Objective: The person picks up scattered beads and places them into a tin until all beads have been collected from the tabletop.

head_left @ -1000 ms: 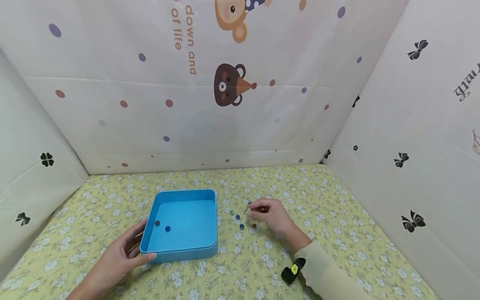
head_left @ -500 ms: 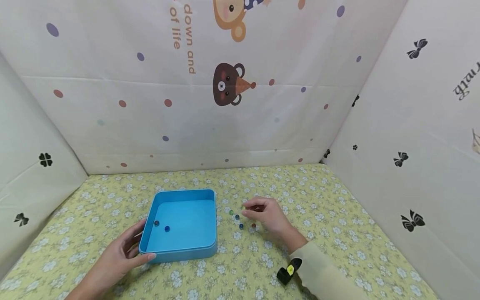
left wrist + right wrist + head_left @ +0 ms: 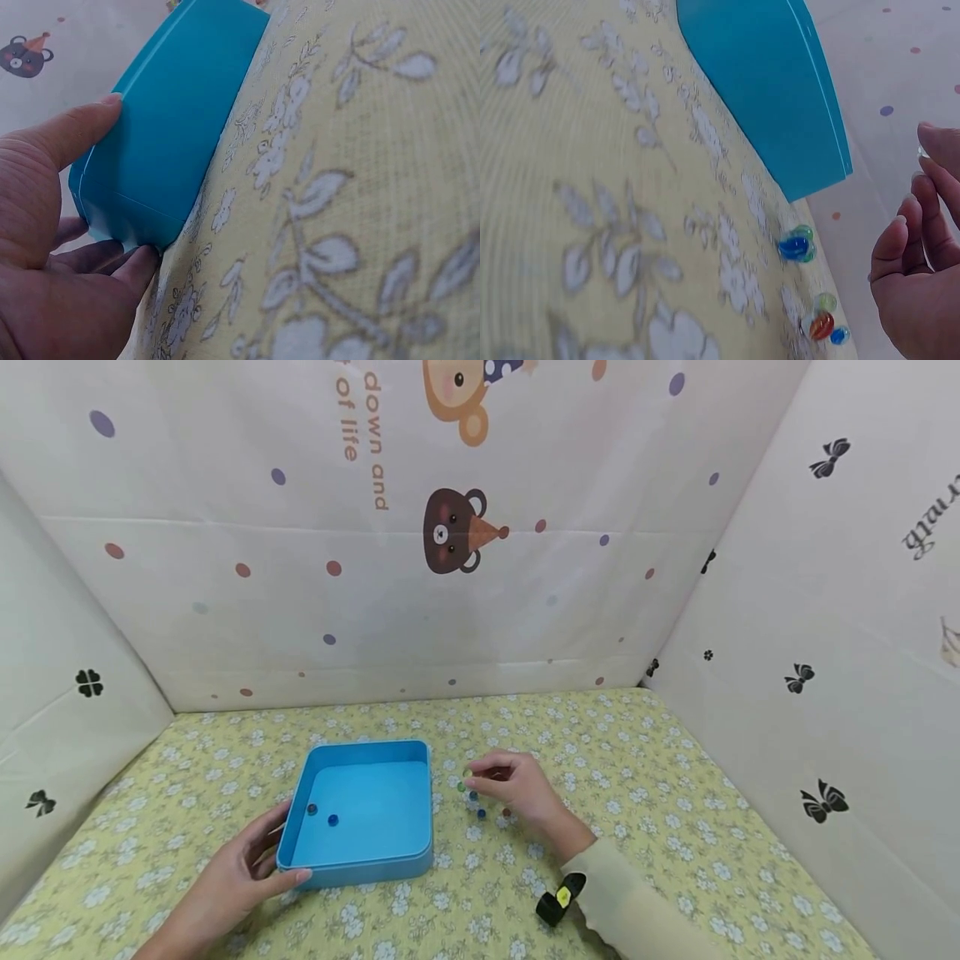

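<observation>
Head view: the left hand is gripping the near-left corner of a blue box, left of the lower middle of the frame, its thumb lying on the rim and its fingers curling round the left side. In the box, towards its left, a dark marble and a blue marble are resting apart. Right of center, the right hand is pinching a pale marble between thumb and forefinger. Below its fingertips, a loose group of green, blue and reddish marbles is lying on the flowered cloth. In the right wrist view, the hand is showing at the right edge, the held marble being mostly hidden. A black band is circling the right sleeve, lower right of center.
</observation>
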The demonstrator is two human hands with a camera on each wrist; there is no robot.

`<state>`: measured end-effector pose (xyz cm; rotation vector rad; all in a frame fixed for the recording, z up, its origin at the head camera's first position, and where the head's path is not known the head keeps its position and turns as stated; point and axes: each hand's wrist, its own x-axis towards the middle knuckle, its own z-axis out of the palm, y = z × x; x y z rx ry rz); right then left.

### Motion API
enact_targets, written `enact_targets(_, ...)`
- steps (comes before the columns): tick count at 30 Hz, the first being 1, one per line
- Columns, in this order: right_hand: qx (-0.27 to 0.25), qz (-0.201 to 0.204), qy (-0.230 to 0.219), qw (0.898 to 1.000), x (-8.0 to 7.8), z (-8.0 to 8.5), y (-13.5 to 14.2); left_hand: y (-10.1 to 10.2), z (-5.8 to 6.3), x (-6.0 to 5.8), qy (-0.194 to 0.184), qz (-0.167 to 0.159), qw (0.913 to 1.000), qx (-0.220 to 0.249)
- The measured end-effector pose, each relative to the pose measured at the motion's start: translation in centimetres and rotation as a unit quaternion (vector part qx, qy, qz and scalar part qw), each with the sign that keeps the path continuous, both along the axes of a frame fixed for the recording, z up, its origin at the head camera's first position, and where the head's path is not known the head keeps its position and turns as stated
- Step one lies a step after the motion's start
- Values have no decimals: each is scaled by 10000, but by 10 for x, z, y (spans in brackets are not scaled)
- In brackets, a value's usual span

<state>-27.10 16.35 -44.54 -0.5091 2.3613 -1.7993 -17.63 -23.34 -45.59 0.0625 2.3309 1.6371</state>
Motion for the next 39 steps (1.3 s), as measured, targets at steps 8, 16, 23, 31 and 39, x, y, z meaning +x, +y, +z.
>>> enact_targets(8, -120, 26, -62, 9999, -2, 1, -13, 1, 0, 0, -33, 32, 10000, -89)
enact_targets(16, -55, 131, 55, 9999, -3, 5, -25, 1, 2, 0, -48, 5, 9999, -116)
enact_targets(23, -123, 142, 54, 9998, -5, 7, -37, 0, 2, -1, -81, -2, 9999, -100)
enact_targets(31, -192, 204, 69, 9996, -5, 12, -53, 0, 3, -1, -60, -14, 10000, -40)
enact_targets(39, -242, 240, 65, 9994, -7, 16, -70, 0, 2, 0, -109, -17, 9999, -20)
